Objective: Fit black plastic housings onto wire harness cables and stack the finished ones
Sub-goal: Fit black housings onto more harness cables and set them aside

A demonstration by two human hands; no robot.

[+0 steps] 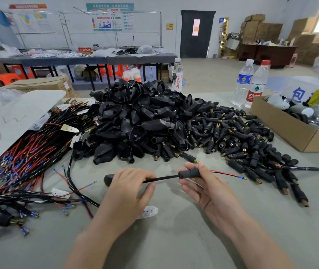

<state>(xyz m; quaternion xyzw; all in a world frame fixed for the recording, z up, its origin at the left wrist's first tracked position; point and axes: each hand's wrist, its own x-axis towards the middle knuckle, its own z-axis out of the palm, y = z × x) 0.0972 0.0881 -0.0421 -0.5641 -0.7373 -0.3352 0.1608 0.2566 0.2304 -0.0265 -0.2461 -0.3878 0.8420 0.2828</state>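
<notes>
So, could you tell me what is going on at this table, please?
A person is assembling wire harnesses. The left hand pinches a black cable, while the right hand grips a small black sleeve threaded on it, red wire poking out. Piles of housings and cables lie nearby.

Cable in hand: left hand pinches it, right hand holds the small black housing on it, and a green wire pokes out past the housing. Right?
No: the head view shows that wire is red, not green. The left hand pinches the cable and the right hand holds the housing.
</notes>
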